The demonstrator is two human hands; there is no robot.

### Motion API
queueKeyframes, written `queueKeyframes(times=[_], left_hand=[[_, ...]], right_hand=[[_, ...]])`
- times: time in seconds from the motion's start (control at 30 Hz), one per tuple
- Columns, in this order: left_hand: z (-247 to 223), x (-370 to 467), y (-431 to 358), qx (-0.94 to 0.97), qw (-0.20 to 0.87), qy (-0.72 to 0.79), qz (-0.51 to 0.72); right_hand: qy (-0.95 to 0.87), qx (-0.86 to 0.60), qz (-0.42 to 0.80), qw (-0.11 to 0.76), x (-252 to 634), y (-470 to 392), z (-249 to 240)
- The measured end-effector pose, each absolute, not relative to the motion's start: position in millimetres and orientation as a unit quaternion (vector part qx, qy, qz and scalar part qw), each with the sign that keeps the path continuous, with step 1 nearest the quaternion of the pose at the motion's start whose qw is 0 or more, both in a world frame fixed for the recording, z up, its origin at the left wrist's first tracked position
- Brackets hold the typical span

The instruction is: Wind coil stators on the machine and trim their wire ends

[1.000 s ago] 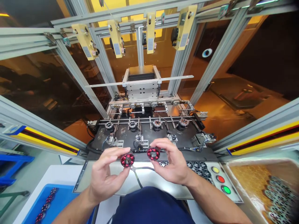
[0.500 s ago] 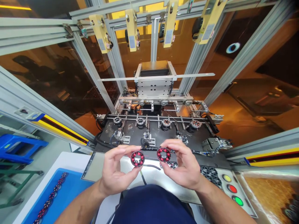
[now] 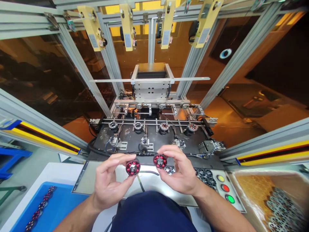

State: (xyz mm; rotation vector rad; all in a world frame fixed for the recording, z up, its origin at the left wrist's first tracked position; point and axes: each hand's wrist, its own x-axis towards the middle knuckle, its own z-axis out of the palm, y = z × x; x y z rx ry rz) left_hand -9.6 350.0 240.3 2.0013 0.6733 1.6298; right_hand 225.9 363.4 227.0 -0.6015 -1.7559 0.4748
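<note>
My left hand [image 3: 109,183] pinches a motor stator [image 3: 133,173] between thumb and fingertips. It is a round black ring with red wire windings and an open centre. A second red-wound stator [image 3: 160,156] is held the same way by my right hand [image 3: 182,172]. Both stators are raised side by side over the silver worktop, a short gap apart, their round faces toward me. Beyond them, the machine's fixtures carry ring cores: two bare grey cores [image 3: 138,126] on the left and two with copper-coloured windings [image 3: 164,127] on the right.
A blue tray [image 3: 65,196] at lower left holds a row of wound stators [image 3: 36,215]. Several bare cores [image 3: 205,178] lie by my right forearm, beside yellow, red and green buttons [image 3: 225,188]. More cores [image 3: 285,206] fill a box at right. Yellow light-curtain bars [image 3: 48,138] flank the opening.
The view has swung a little to the right, so the machine sits further left in the picture. Both stators are still held, each tilted slightly differently, and more of the right-hand box shows.
</note>
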Motion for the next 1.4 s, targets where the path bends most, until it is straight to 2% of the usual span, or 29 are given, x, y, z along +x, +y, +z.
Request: queueKeyframes(times=[0.63,0.97,1.4], left_hand=[[228,-5,337,0.674,0.274,0.336,0.598],[232,-4,339,0.732,0.214,0.273,0.586],[227,-13,334,0.746,0.185,0.299,0.565]], right_hand=[[-0.742,-0.267,0.205,0.579,222,359,226],[-0.748,-0.264,0.221,0.568,225,357,218],[-0.750,-0.262,0.231,0.562,227,353,215]])
